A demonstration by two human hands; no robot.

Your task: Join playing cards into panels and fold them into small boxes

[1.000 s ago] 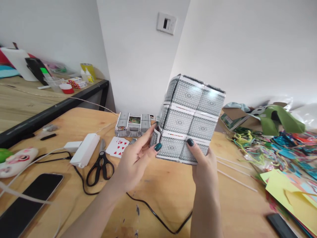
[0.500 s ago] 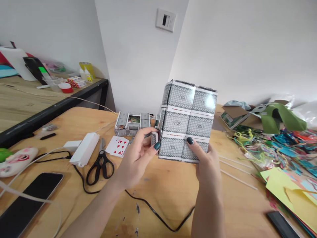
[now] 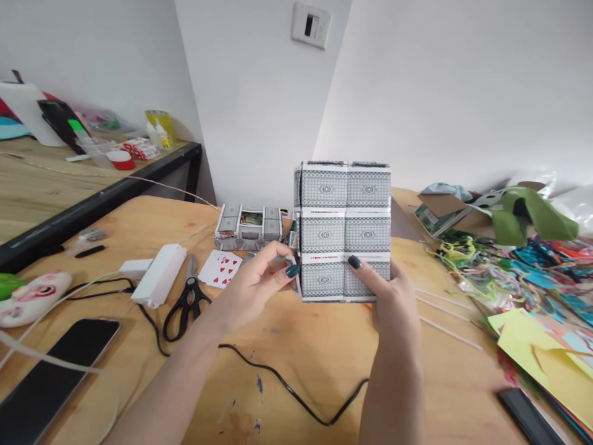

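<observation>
A box-like piece covered in grey patterned playing cards [image 3: 345, 232] is held up above the table, its broad face toward me. My right hand [image 3: 386, 287] grips its lower right side, thumb on the front, other fingers hidden behind. At the lower left edge, my left hand [image 3: 266, 275] pinches a small card part [image 3: 291, 266], mostly hidden by the fingers. Behind my left hand lies a second card-covered construction [image 3: 250, 227]. Loose playing cards with red hearts [image 3: 221, 269] lie beside black-handled scissors [image 3: 188, 303].
On the left are a white adapter [image 3: 160, 276], a phone [image 3: 60, 371] and a plush toy [image 3: 37, 296]. A black cable [image 3: 287, 383] crosses the front. At right are white sticks [image 3: 449, 330], colourful scraps [image 3: 523, 272], yellow paper [image 3: 532, 352] and a cardboard box [image 3: 445, 213].
The card-covered piece has turned to face me more squarely and stands more upright. Both hands still hold on, with the left fingers slightly shifted at its edge.
</observation>
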